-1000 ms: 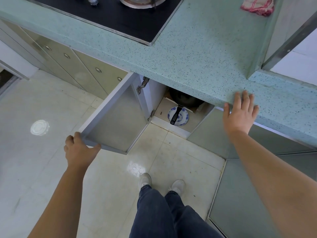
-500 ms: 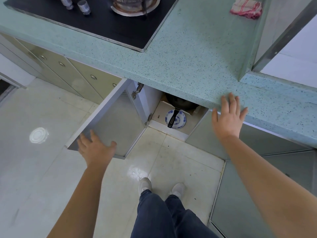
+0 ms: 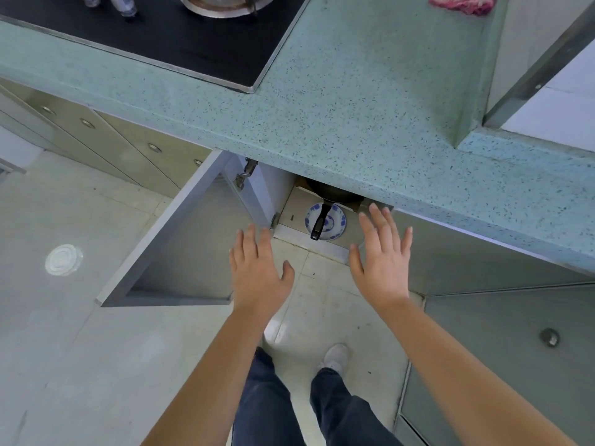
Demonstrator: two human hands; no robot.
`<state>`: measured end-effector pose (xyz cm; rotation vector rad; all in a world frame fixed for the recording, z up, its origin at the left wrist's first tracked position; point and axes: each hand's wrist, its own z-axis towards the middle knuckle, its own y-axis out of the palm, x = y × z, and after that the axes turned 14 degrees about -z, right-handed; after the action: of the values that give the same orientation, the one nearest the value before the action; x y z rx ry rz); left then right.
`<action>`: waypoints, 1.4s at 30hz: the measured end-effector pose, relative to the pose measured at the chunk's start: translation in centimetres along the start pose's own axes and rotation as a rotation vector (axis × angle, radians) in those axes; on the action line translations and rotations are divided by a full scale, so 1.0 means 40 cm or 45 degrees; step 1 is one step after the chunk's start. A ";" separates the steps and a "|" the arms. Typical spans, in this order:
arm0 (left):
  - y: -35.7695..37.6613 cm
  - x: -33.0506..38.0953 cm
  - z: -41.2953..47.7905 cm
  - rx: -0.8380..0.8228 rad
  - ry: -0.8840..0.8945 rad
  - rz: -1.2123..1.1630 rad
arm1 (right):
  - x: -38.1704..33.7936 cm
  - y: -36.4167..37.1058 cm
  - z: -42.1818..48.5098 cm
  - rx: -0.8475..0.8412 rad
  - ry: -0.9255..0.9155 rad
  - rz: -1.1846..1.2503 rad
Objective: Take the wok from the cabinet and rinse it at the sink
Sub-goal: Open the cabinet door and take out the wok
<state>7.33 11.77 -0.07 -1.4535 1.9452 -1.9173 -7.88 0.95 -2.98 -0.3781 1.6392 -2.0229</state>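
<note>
Both hands have let go, the left of the door, the right of the desk. Now open and empty, they reach toward the wok; the grab looks next.

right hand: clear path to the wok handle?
Probably yes. The cabinet door is swung wide, the right hand is open and empty just outside the opening, and the wok handle points outward over a plate. Only the countertop overhang limits headroom.
</note>
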 end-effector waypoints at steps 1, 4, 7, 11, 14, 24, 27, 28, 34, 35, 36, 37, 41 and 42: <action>0.014 -0.006 0.009 -0.026 -0.001 0.000 | -0.008 0.018 -0.006 -0.019 -0.006 0.003; 0.058 -0.034 0.044 -0.087 -0.001 -0.008 | -0.032 0.078 -0.015 -0.113 -0.014 -0.021; 0.106 -0.071 0.087 -0.115 0.021 -0.035 | -0.053 0.150 -0.010 -0.200 0.005 -0.027; 0.194 -0.135 0.165 -0.123 0.082 -0.077 | -0.083 0.287 0.010 -0.219 0.035 -0.026; 0.284 -0.192 0.243 -0.126 0.128 -0.122 | -0.100 0.418 0.027 -0.239 0.065 -0.009; 0.627 -0.336 0.511 -0.030 0.238 -0.241 | -0.041 0.858 0.082 -0.217 0.176 -0.032; 0.727 -0.371 0.598 -0.035 0.248 -0.277 | -0.004 0.993 0.119 -0.207 0.197 0.019; 0.758 -0.383 0.627 -0.017 0.255 -0.286 | 0.007 1.036 0.138 -0.191 0.204 0.033; 0.886 -0.422 0.820 0.088 0.308 -0.278 | 0.069 1.228 0.270 -0.038 0.221 0.070; 0.900 -0.420 0.849 0.111 0.315 -0.300 | 0.076 1.249 0.287 -0.016 0.243 0.080; 0.913 -0.417 0.872 0.122 0.337 -0.318 | 0.083 1.269 0.300 -0.001 0.264 0.092; 0.928 -0.413 0.888 0.125 0.369 -0.331 | 0.090 1.289 0.310 0.001 0.280 0.109; 0.995 -0.407 0.909 0.039 0.277 -0.518 | 0.108 1.342 0.313 -0.059 0.374 0.248; 1.005 -0.406 0.906 0.005 0.206 -0.594 | 0.111 1.343 0.307 -0.116 0.435 0.326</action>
<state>16.03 -13.95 -49.62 -1.9461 1.7728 -2.2792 5.87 -19.46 -52.50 0.1519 1.8754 -1.8973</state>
